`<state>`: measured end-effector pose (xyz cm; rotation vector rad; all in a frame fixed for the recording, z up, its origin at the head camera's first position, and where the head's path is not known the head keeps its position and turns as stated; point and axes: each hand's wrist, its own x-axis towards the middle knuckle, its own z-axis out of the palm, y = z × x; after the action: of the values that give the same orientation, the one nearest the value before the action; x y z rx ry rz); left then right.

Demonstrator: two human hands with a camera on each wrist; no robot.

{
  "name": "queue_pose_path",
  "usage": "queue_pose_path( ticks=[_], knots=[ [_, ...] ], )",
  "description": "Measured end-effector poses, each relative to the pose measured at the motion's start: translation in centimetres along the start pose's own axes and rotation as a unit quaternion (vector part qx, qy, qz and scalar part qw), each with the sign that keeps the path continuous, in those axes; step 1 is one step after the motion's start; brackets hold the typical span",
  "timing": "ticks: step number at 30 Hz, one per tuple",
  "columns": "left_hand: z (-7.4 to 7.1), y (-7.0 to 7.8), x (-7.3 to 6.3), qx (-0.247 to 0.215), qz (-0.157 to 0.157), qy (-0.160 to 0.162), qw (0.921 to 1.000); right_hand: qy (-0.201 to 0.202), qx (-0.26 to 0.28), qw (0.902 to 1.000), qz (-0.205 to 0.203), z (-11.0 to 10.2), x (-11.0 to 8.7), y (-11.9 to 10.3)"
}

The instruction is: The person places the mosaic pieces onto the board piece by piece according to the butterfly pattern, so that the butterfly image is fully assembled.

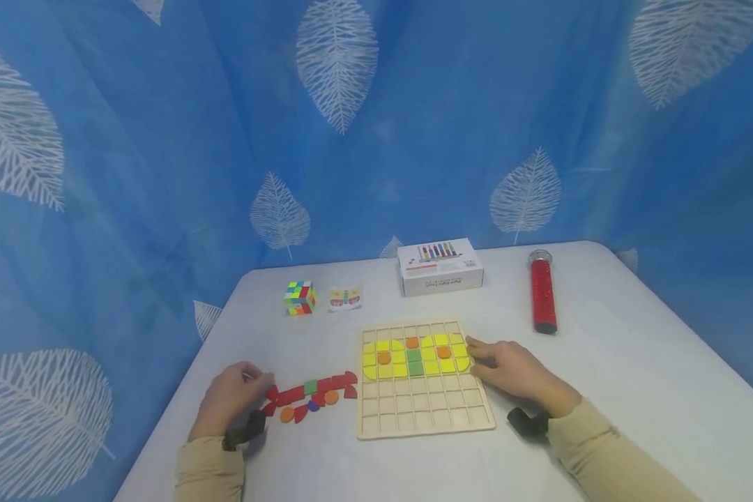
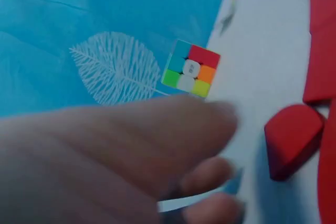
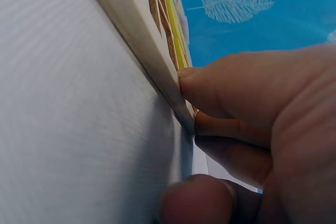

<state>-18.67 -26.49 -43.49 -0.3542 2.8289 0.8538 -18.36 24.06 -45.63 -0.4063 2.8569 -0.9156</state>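
My left hand (image 1: 231, 394) hovers at the left end of a row of red pieces (image 1: 291, 396), fingers loosely bent with nothing seen between them. In the left wrist view a rounded red piece (image 2: 294, 139) lies just beyond the fingertips, apart from them. A wooden grid board (image 1: 422, 404) lies flat at the middle of the table. Yellow pieces (image 1: 428, 358), orange discs (image 1: 412, 342) and green squares (image 1: 416, 367) fill part of its upper rows. At the board's right edge, my right hand (image 1: 514, 366) rests its fingertips against the wooden rim (image 3: 152, 61).
A puzzle cube (image 1: 300, 298) and a small picture card (image 1: 346, 298) stand behind the loose pieces. Farther back is a white box (image 1: 440, 267). A red glittery tube (image 1: 543, 295) lies at the right rear. Loose orange discs (image 1: 331, 397) and a blue piece (image 1: 314, 406) lie below the red row.
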Motion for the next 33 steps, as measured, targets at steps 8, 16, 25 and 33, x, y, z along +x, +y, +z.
queue_pose_path(
  ticks=[8, 16, 25, 33],
  knots=[
    [-0.24, -0.05, -0.11, -0.009, 0.022, -0.056, 0.9982, 0.004, 0.0, 0.9999, -0.013, 0.12, 0.07, -0.08],
    [-0.04, -0.02, 0.03, -0.01, 0.03, -0.072, 0.9969, 0.002, -0.001, 1.0, -0.007, -0.04, -0.04, -0.25],
    [0.1, 0.4, 0.35, 0.001, 0.038, -0.027, 0.9989, 0.004, -0.002, 1.0, 0.001, 0.0, -0.06, 0.0],
    [0.37, 0.47, 0.27, -0.005, 0.034, -0.028, 0.999, 0.0, 0.005, 1.0, 0.002, 0.12, -0.04, 0.1]
  ],
)
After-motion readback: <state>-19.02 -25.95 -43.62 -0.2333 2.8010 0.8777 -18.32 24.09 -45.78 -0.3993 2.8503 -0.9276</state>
